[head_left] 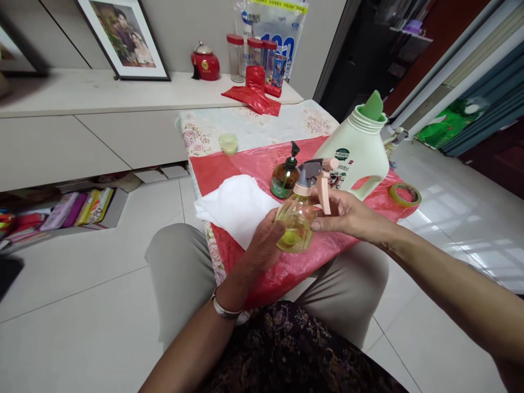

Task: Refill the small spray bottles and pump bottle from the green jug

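Note:
Between both hands I hold a spray bottle (295,221) with a yellow see-through body, some liquid at its bottom, and a grey and pink trigger head. My left hand (266,240) wraps the bottle's left side, thumb in front. My right hand (341,215) grips its right side below the trigger, fingers partly hidden behind it. Just behind stands a brown pump bottle (283,179) with a black pump. A white cloth (241,204) lies to the left of my hands. To the right is a large pale green jug (356,144) with a green scoop-like piece in its mouth.
Red plastic sheeting (213,170) covers part of the table over a floral cloth (196,136). A small pale cup (228,143) sits at the back left, and a roll of tape (404,195) at the right edge. Behind, a cabinet top (180,95) bears jars (236,60) and a red pot (205,63).

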A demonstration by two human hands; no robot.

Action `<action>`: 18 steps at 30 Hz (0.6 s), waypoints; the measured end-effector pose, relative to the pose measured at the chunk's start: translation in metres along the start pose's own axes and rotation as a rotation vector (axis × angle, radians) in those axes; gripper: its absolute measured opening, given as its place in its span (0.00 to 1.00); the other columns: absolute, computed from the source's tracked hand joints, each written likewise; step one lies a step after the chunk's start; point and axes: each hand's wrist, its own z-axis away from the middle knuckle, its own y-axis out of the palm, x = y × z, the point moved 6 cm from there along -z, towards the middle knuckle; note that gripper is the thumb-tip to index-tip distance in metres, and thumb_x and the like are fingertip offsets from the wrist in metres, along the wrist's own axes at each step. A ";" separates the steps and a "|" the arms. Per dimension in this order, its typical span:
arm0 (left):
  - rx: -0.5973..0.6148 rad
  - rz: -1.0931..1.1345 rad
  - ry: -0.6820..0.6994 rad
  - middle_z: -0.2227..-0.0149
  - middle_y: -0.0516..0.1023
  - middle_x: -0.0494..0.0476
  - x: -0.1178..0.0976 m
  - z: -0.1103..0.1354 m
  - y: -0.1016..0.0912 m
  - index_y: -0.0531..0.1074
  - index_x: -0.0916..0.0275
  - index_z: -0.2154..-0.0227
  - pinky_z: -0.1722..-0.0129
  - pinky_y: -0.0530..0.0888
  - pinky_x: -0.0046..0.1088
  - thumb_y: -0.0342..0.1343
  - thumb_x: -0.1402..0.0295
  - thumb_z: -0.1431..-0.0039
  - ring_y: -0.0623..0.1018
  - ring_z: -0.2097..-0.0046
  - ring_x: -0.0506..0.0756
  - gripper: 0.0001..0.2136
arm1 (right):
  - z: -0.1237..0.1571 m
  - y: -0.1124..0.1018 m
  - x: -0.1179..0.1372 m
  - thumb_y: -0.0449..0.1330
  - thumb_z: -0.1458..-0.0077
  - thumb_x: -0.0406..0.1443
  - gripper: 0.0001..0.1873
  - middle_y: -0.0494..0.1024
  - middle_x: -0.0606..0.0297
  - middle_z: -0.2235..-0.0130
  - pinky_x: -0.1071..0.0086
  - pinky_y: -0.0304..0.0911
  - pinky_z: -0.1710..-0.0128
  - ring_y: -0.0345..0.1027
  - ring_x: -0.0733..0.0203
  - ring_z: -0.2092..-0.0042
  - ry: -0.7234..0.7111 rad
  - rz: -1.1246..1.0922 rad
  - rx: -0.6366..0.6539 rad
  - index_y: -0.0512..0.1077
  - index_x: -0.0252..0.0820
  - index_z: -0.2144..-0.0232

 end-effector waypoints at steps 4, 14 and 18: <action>-0.012 0.008 0.022 0.44 0.79 0.62 0.001 -0.001 0.001 0.70 0.57 0.45 0.42 0.74 0.46 0.71 0.48 0.49 0.79 0.43 0.66 0.33 | 0.008 0.009 0.000 0.75 0.53 0.40 0.37 0.77 0.59 0.42 0.53 0.71 0.41 0.72 0.50 0.42 -0.067 0.153 -0.109 0.70 0.46 0.41; 0.057 -0.027 -0.029 0.40 0.76 0.65 0.025 0.004 -0.003 0.67 0.54 0.39 0.43 0.78 0.47 0.70 0.48 0.47 0.80 0.43 0.66 0.35 | 0.033 0.025 -0.021 0.73 0.56 0.45 0.41 0.77 0.58 0.47 0.54 0.69 0.41 0.69 0.44 0.40 -0.073 0.373 -0.414 0.66 0.44 0.41; 0.039 -0.052 -0.078 0.39 0.77 0.62 0.025 0.008 0.003 0.72 0.52 0.42 0.40 0.76 0.50 0.68 0.49 0.44 0.78 0.40 0.67 0.29 | 0.052 0.019 -0.019 0.74 0.61 0.43 0.36 0.78 0.61 0.51 0.55 0.73 0.47 0.73 0.46 0.48 -0.077 0.347 -0.490 0.70 0.48 0.48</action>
